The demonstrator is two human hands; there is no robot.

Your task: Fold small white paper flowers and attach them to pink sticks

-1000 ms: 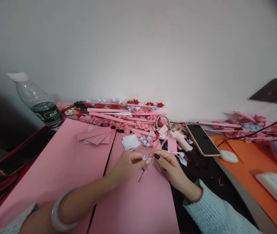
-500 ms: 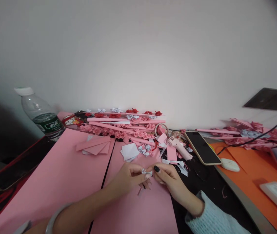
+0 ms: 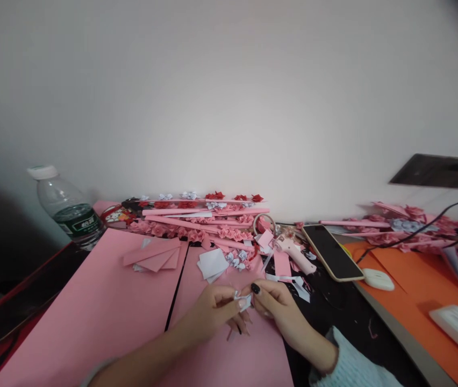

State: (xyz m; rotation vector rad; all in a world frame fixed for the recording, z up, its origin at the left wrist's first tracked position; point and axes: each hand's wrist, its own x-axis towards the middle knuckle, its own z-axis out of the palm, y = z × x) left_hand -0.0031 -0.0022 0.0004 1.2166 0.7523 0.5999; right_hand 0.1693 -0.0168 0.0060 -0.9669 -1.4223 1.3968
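Two large pink paper sheets cover the table, and everything here sits relative to them. Above their near middle, the left hand and the right hand meet fingertip to fingertip, both pinched shut on a small folded white paper piece held between them. At the sheets' far left corner stands a clear plastic water bottle. Just right of the sheets lies a pink glue gun.
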